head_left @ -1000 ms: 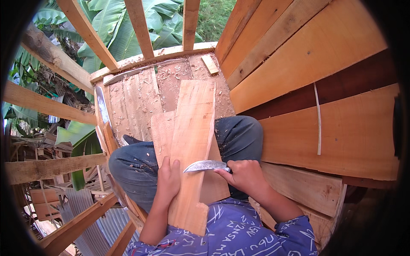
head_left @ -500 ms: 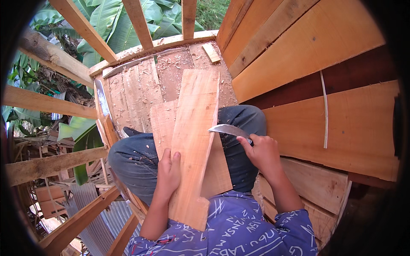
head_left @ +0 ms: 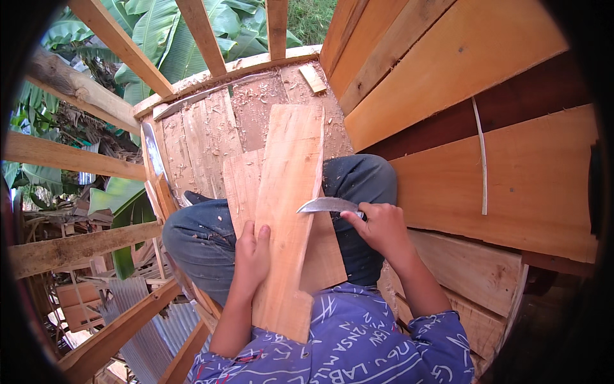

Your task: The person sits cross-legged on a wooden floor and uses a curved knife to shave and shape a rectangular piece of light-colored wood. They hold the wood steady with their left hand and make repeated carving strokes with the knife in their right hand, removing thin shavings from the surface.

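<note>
A long wooden board (head_left: pixel 288 173) with a step cut near its lower right end slants up from my torso. My left hand (head_left: pixel 254 257) grips its left edge, thumb lying on the face. Under it, across my thighs, rests a second, wider board (head_left: pixel 325 256), partly hidden. My right hand (head_left: pixel 377 225) is closed round the handle of a curved-blade knife (head_left: pixel 327 205); most of the handle is hidden in the fist. The blade lies across the right edge of the upper board, its tip over the board's face.
Wood shavings litter the plank floor (head_left: pixel 204 131), where a small wood offcut (head_left: pixel 313 79) lies. Slatted railing posts (head_left: pixel 119 48) stand ahead and left, with banana leaves beyond. A plank wall (head_left: pixel 435 89) rises close on the right. A long metal blade (head_left: pixel 153 148) leans by the left railing.
My right hand has drawn the knife down along the board's right edge toward me and slightly left. The left hand keeps its hold on the board.
</note>
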